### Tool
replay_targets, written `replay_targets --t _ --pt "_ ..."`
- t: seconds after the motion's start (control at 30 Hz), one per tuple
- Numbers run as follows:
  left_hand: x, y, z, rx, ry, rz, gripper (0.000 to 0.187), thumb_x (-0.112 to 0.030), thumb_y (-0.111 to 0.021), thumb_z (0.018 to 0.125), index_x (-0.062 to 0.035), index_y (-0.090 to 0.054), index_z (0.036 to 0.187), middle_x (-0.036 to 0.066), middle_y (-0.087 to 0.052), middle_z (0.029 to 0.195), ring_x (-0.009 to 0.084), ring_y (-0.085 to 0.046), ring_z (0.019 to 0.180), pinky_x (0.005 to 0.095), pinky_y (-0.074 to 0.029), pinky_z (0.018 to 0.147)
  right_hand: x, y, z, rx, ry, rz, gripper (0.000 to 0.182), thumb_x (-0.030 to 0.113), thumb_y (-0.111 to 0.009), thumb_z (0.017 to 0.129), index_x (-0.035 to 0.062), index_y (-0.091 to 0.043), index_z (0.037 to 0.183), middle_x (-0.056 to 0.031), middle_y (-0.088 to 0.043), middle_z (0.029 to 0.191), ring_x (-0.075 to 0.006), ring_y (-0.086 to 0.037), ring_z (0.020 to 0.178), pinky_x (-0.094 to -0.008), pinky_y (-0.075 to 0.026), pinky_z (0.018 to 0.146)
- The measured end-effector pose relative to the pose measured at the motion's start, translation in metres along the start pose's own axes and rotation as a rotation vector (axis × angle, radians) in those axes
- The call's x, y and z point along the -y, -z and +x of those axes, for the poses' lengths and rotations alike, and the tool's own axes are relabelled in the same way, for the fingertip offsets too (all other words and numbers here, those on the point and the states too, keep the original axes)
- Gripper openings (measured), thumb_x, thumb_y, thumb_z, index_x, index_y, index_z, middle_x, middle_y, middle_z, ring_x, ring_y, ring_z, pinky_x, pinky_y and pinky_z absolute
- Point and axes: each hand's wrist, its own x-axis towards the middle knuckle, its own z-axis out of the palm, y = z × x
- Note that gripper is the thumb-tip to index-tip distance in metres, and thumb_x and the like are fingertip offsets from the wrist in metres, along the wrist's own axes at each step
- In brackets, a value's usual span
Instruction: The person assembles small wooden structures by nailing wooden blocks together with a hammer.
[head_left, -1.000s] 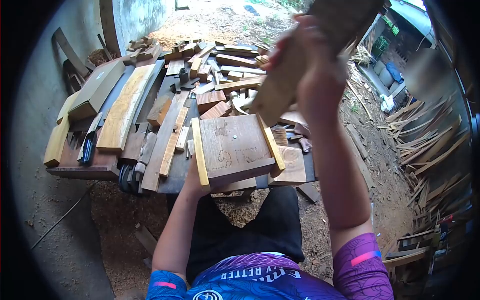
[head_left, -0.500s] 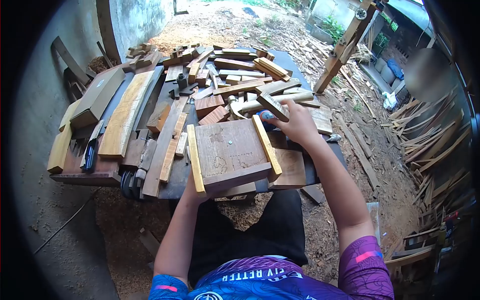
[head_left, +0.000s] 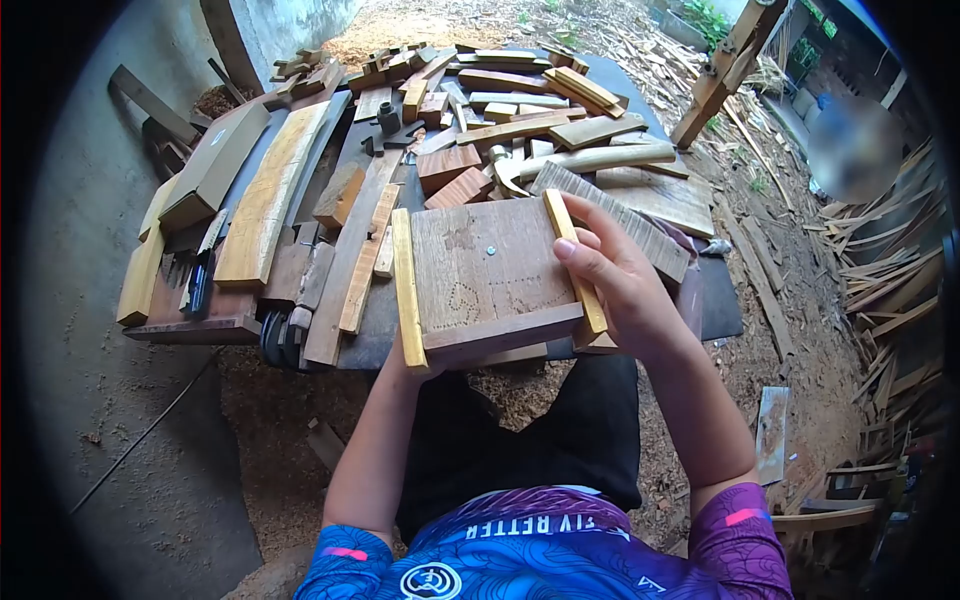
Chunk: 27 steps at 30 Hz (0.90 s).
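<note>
A small wooden box-like piece (head_left: 490,265) is held up over the near edge of the table. It has a brown panel with a screw in its middle, a yellow strip on each side and a ledge along the near edge. My left hand (head_left: 412,368) supports it from underneath at the left, its fingers hidden. My right hand (head_left: 610,270) grips the right yellow strip, thumb on the panel side. Just beyond my right hand lies a grey-brown wood block (head_left: 642,228). A claw hammer (head_left: 600,158) with a pale handle rests behind the piece.
Wood offcuts (head_left: 520,82) crowd the dark table (head_left: 722,295). On the left are a cardboard box (head_left: 215,165) and a long pale plank (head_left: 268,195). A wooden post (head_left: 728,72) stands at the right, and scrap strips (head_left: 890,270) are piled beyond it.
My right hand has let go of a wood block near the hammer and come back to grip the right side of the wooden piece. The view has shifted a little.
</note>
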Motion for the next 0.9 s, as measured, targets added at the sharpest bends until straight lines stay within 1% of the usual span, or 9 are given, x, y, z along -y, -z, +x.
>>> replay_targets --t 0.03,0.1,0.13,0.27,0.37,0.4,0.57,0.77,0.9 --pt "0.0 0.0 -0.001 -0.011 -0.013 0.05 0.072 -0.031 -0.069 0.099 -0.0056 -0.033 0.156 0.014 -0.048 0.152 0.027 -0.054 0.136 0.0449 -0.052 0.108 0.001 -0.001 -0.002 -0.003 -0.007 0.011 0.071 0.037 -0.069 0.097 0.0078 -0.038 0.154 -0.0138 -0.062 0.124 -0.0131 -0.057 0.106 -0.0256 -0.045 0.075" --pt "-0.001 0.004 -0.003 -0.033 0.01 0.151 0.071 -0.031 -0.069 0.099 -0.0057 -0.034 0.155 0.014 -0.048 0.152 0.0269 -0.054 0.136 0.0449 -0.052 0.108 0.0 -0.001 -0.007 -0.027 -0.014 -0.021 0.071 0.028 -0.066 0.099 0.0011 -0.032 0.155 -0.0224 -0.055 0.137 -0.0247 -0.056 0.127 -0.0367 -0.044 0.11" --pt "-0.001 0.006 -0.006 -0.052 0.022 0.249 0.07 -0.032 -0.069 0.099 -0.0057 -0.035 0.155 0.014 -0.049 0.152 0.0268 -0.053 0.137 0.0449 -0.051 0.109 -0.003 -0.008 -0.009 -0.075 0.026 0.009 0.078 0.043 -0.071 0.095 0.0046 -0.036 0.154 -0.0167 -0.062 0.124 -0.0136 -0.06 0.1 -0.0241 -0.048 0.071" --pt "0.001 0.013 -0.012 -0.106 0.06 0.64 0.067 -0.035 -0.068 0.099 -0.0059 -0.04 0.153 0.013 -0.05 0.151 0.0265 -0.052 0.138 0.0448 -0.047 0.112 -0.006 -0.006 -0.009 -0.071 0.055 0.016 0.082 0.046 -0.072 0.095 0.0003 -0.035 0.153 -0.0168 -0.063 0.121 -0.0119 -0.061 0.095 -0.0225 -0.05 0.07" --pt "0.0 0.012 -0.013 -0.099 0.014 0.501 0.063 -0.038 -0.069 0.099 -0.0073 -0.046 0.149 0.012 -0.052 0.15 0.0262 -0.051 0.138 0.0446 -0.045 0.113 -0.009 -0.007 -0.01 -0.091 0.06 0.028 0.083 0.046 -0.072 0.096 -0.0014 -0.035 0.153 -0.016 -0.064 0.117 -0.01 -0.06 0.089 -0.0209 -0.049 0.067" --pt "0.051 0.064 -0.026 -0.086 0.059 0.787 0.059 -0.036 -0.071 0.097 -0.0081 -0.051 0.146 0.012 -0.056 0.147 0.0249 -0.054 0.136 0.0432 -0.046 0.111 -0.011 -0.003 -0.01 -0.069 0.067 0.027 0.083 0.046 -0.07 0.097 -0.0031 -0.034 0.153 -0.0158 -0.063 0.116 -0.0097 -0.061 0.081 -0.0199 -0.049 0.065" --pt "-0.031 0.003 -0.017 -0.086 0.171 0.916 0.049 -0.03 -0.075 0.095 -0.0066 -0.061 0.136 0.012 -0.064 0.136 0.0228 -0.061 0.127 0.0403 -0.051 0.106 -0.009 0.003 -0.029 -0.206 0.145 0.043 0.074 0.033 -0.068 0.101 -0.0061 -0.033 0.153 -0.0212 -0.059 0.119 -0.0104 -0.063 0.074 -0.0238 -0.053 0.058" --pt "-0.031 0.022 -0.022 -0.067 0.226 0.996 0.043 -0.026 -0.074 0.096 -0.0063 -0.063 0.132 0.012 -0.067 0.132 0.024 -0.064 0.121 0.0388 -0.054 0.1 -0.033 0.008 -0.062 -0.285 0.212 -0.154 0.061 0.027 -0.067 0.1 -0.0018 -0.042 0.148 -0.0107 -0.062 0.112 -0.0087 -0.062 0.075 -0.0201 -0.049 0.06" --pt "-0.029 0.02 -0.022 -0.086 0.215 1.025 0.047 -0.027 -0.076 0.094 -0.0065 -0.062 0.134 0.012 -0.065 0.134 0.0257 -0.063 0.124 0.0404 -0.052 0.103 -0.048 0.003 -0.065 -0.21 0.369 -0.295 0.059 0.013 -0.076 0.089 0.0066 -0.052 0.143 -0.0056 -0.065 0.105 -0.0059 -0.06 0.073 -0.0192 -0.047 0.059"
